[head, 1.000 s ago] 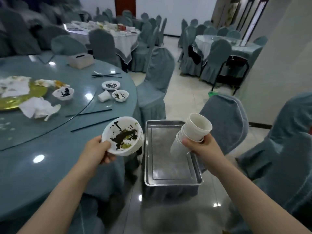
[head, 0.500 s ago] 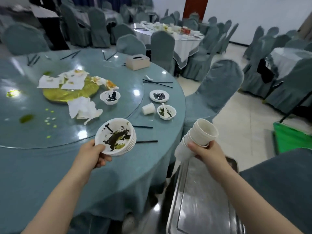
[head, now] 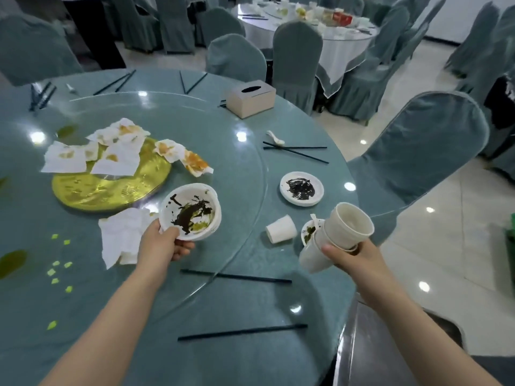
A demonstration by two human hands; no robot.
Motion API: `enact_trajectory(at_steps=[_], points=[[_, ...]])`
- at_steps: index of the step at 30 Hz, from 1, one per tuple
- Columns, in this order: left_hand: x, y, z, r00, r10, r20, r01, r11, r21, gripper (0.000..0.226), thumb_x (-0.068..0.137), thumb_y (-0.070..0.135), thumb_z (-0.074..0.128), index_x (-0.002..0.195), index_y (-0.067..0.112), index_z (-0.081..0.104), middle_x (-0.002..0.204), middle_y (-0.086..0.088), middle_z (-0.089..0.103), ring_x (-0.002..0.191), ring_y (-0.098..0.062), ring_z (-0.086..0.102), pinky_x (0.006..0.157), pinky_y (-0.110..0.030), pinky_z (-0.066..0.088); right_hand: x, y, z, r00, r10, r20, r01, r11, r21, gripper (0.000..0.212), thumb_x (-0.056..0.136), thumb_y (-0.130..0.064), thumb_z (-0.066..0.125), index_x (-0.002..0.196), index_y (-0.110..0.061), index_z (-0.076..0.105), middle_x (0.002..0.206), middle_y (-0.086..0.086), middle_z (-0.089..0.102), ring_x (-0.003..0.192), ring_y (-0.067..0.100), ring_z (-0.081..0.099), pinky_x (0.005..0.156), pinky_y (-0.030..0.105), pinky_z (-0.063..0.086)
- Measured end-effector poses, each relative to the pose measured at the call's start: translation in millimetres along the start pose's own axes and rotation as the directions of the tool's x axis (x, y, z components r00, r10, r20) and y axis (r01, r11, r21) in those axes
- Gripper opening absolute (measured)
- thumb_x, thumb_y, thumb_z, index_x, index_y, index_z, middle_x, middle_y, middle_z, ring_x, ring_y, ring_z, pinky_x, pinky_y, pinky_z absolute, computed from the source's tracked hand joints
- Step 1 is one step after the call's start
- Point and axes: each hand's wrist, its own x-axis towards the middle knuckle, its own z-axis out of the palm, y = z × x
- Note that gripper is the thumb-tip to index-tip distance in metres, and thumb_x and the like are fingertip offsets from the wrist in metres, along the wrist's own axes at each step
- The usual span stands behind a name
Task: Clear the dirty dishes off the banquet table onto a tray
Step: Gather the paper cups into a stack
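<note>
The person was mid-collection: the left hand (head: 164,242) gripped a stack of soiled bowls (head: 191,211) above the tabletop (head: 250,302), the right hand (head: 352,253) gripped nested paper cups (head: 338,234), so next both loads probably needed setting on the tray (head: 359,355) beside the tabletop.

Banquet hall, large round tables (head: 250,302) with glass turntables (head: 239,168), rows of cloth-covered chairs (head: 418,151), glossy tiled floor (head: 434,246)
</note>
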Motion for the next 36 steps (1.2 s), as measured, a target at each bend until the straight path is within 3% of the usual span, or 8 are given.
enact_trajectory(at_steps=[7,18,21,24,26,29,31,36], points=[[70,10,24,0.995,-0.101,-0.005,0.101,0.994,-0.053,0.028,0.093,0.009,0.041,0.117,0.021,0.048,0.065,-0.011,0.070,0.040,-0.011,0.058,0.040,-0.017,0.039,41,21,0,0.998,0.069,0.012,-0.069,0.996,0.050,0.049,0.063,-0.030,0.083,0.109,-0.024,0.065,0.103,-0.005,0.072,0.093,0.008,0.068,0.071,0.025,0.052],[88,7,41,0.993,-0.087,0.074,0.059,0.946,0.319,0.031,0.086,0.006,0.042,0.111,0.023,0.050,0.053,-0.005,0.068,0.030,-0.009,0.049,0.035,-0.015,0.034,89,39,-3,0.989,0.113,0.099,-0.121,0.990,0.079,0.059,0.062,-0.025,0.085,0.116,-0.017,0.061,0.104,-0.005,0.072,0.095,0.009,0.068,0.070,0.021,0.054],[79,5,52,0.981,-0.111,0.158,0.053,0.943,0.328,0.033,0.095,0.020,0.045,0.128,0.023,0.043,0.059,-0.008,0.070,0.035,-0.013,0.053,0.039,-0.020,0.037,89,38,-7,0.993,0.102,0.052,-0.107,0.986,0.126,0.054,0.062,-0.030,0.077,0.113,-0.020,0.061,0.105,-0.006,0.072,0.097,0.009,0.068,0.075,0.024,0.054],[67,2,59,0.997,-0.056,0.044,0.041,0.961,0.275,0.058,0.096,0.039,0.046,0.148,0.026,0.022,0.057,-0.007,0.068,0.038,-0.014,0.055,0.046,-0.026,0.041,82,38,-18,0.997,0.081,0.006,-0.081,0.986,0.148,0.046,0.063,-0.027,0.076,0.107,-0.023,0.064,0.101,-0.007,0.073,0.096,0.010,0.068,0.076,0.024,0.056],[57,0,61,0.995,0.073,-0.070,-0.051,0.960,0.274,0.052,0.094,0.040,0.045,0.143,0.027,0.031,0.055,-0.004,0.064,0.041,-0.012,0.056,0.051,-0.029,0.045,76,38,-29,0.997,0.074,-0.010,-0.072,0.988,0.139,0.047,0.063,-0.027,0.077,0.108,-0.024,0.064,0.104,-0.007,0.072,0.099,0.011,0.067,0.082,0.029,0.055],[35,3,79,0.960,0.256,-0.112,-0.221,0.941,0.256,0.015,0.090,0.035,0.046,0.104,0.035,0.051,0.063,-0.001,0.062,0.038,-0.005,0.054,0.051,-0.029,0.045,66,41,-46,0.998,0.067,-0.019,-0.064,0.990,0.129,0.056,0.061,-0.031,0.080,0.113,-0.021,0.062,0.108,-0.003,0.071,0.102,0.014,0.067,0.084,0.032,0.056],[22,6,101,0.953,0.304,-0.003,-0.291,0.913,0.285,0.006,0.090,0.033,0.048,0.084,0.034,0.050,0.059,0.003,0.062,0.037,-0.006,0.053,0.051,-0.028,0.042,58,45,-56,0.995,0.093,-0.030,-0.087,0.984,0.158,0.058,0.061,-0.032,0.080,0.115,-0.018,0.061,0.107,0.000,0.071,0.100,0.016,0.067,0.076,0.028,0.057],[5,8,170,0.871,0.342,0.353,-0.455,0.833,0.315,0.017,0.088,0.017,0.057,0.078,0.031,0.056,0.057,0.005,0.056,0.052,-0.008,0.052,0.058,-0.031,0.042,38,54,-76,0.990,0.113,-0.090,-0.096,0.981,0.171,0.052,0.061,-0.030,0.085,0.108,-0.019,0.064,0.099,0.001,0.072,0.091,0.018,0.067,0.068,0.029,0.056]])
